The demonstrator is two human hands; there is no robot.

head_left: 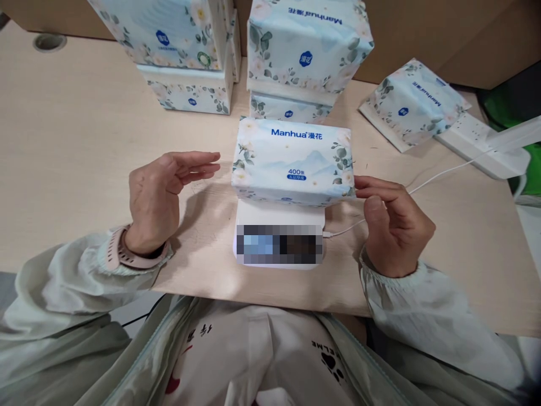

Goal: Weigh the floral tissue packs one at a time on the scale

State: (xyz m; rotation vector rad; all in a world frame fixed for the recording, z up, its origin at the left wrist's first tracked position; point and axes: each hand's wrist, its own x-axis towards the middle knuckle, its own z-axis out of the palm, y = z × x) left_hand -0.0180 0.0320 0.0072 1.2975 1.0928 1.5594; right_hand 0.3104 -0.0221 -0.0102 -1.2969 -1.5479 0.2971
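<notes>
One left hand, empty, points straight fingers at the tissue pack on the white scale-like device, seemingly being weighed, and the right hand, loosely bent without grip, is by its right end; lifting would need both pressing inward.

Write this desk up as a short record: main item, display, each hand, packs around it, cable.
Main item: Manhua pack, on a white device
Display: pixelated, unreadable
Left hand: open, apart from the pack
Right hand: fingertips at the pack's right end; contact unclear
Beyond: left stack, middle stack
Far right: single pack by a white power strip
Cable: white cable into the device's right side
</notes>
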